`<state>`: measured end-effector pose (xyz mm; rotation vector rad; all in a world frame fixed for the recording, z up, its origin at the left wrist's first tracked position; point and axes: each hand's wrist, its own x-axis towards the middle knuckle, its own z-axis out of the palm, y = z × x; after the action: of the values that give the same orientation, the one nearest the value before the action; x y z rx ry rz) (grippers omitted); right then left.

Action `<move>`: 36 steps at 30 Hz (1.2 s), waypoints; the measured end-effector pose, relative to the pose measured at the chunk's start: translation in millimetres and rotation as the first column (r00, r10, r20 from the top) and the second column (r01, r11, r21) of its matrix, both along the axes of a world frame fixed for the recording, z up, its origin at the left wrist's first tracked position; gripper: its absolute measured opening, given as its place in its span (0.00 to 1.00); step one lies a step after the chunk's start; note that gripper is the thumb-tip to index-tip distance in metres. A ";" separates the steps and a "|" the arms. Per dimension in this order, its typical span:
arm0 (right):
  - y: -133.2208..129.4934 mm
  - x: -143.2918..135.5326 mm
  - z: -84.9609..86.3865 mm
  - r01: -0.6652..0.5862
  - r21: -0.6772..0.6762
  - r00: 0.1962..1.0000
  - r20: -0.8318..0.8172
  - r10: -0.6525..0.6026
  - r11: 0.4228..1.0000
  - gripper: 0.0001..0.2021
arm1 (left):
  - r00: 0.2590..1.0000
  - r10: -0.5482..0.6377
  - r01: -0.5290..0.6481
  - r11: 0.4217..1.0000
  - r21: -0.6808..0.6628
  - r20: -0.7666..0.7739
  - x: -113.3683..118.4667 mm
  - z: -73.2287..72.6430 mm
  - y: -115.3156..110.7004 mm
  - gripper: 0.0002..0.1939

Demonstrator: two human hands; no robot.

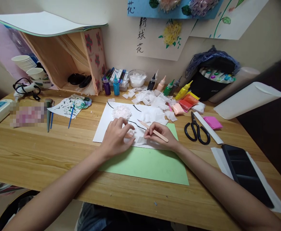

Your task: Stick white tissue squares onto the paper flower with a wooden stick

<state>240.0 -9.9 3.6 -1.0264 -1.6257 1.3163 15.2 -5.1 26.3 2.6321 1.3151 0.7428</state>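
Note:
My right hand (158,134) grips a pale wooden pencil (154,131), its pointed end toward the upper left. Its fingertips also meet a small square of white tissue paper (141,140). My left hand (116,136) rests on the white sheet (100,133), fingers curved and thumb apart from the index finger. Between them a small whitish tuft (131,132) is partly hidden. Just beyond that hand, a fluffy pale pink paper flower (121,112) sits on the sheet beside dark painted lines. Green paper (145,163) lies beneath the sheet.
White tissue squares (150,97) lie scattered behind the sheet, near several paint bottles (169,87). Black-handled scissors (197,131), a white strip (209,128) and a black phone (247,175) lie right. Paintbrushes (71,115) and a cardboard box (92,61) stand left.

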 end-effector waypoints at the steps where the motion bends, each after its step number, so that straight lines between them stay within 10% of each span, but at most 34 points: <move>1: -0.6 -0.8 0.1 0.000 0.006 1.000 0.011 0.000 1.000 0.11 | 0.999 0.005 -0.004 1.000 0.028 -0.035 1.1 -1.3 1.0 0.12; 18: 17.0 -21.4 5.9 -0.156 0.286 0.965 0.249 0.083 0.945 0.01 | 0.996 0.067 -0.065 0.998 -0.026 0.064 3.0 -13.5 16.5 0.10; 24: 18.8 -22.4 3.3 -0.057 0.430 0.963 0.262 -0.064 0.901 0.08 | 0.993 0.085 -0.081 0.995 -0.052 0.078 1.5 -15.4 17.7 0.11; 29: 3.8 -4.6 3.5 0.049 0.273 0.997 0.039 -0.062 0.961 0.29 | 0.992 0.093 -0.086 0.993 -0.085 0.085 1.1 -15.5 18.5 0.11; 36: 2.8 -9.3 -0.5 -0.014 0.211 0.997 0.076 -0.002 0.977 0.29 | 0.990 0.102 -0.095 0.992 -0.077 0.093 1.5 -14.9 17.9 0.11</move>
<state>230.7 -7.1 3.1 -0.9519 -1.7845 1.0920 16.7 12.9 11.4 2.4571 1.4258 0.8090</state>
